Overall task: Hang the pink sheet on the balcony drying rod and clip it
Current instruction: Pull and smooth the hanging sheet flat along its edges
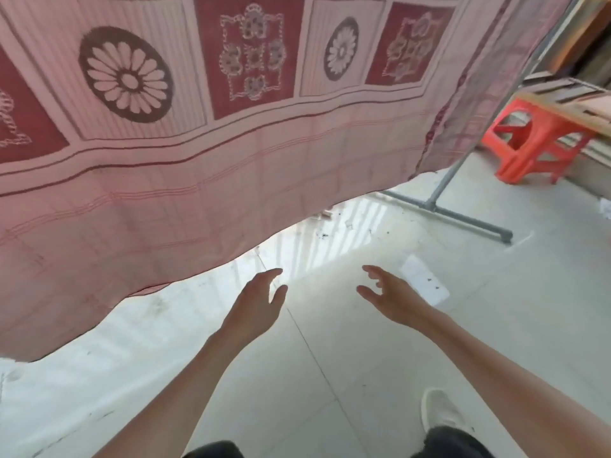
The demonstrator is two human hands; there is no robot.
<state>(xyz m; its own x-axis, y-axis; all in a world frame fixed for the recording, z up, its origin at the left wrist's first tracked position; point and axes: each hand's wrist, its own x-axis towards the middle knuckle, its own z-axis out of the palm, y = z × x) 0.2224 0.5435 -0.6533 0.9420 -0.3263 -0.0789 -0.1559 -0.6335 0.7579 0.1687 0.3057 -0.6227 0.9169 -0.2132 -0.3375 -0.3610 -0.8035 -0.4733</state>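
While my left hand [256, 300] and right hand [391, 294] reach forward side by side, each grip is released, fingers loose and holding nothing. Just above and ahead of them hangs the pink sheet [198, 133], its lower edge clear of the tiled floor [330, 342]. Right of the sheet stands the metal rack leg [446, 180], with an orange stool [535, 143] beyond it.

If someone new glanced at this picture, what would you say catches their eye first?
The pink sheet with its flower and maroon squares fills the upper left, hanging above the pale floor. Below it, the left hand and right hand reach forward, open and empty. An orange stool stands at the right by the rack's metal foot.
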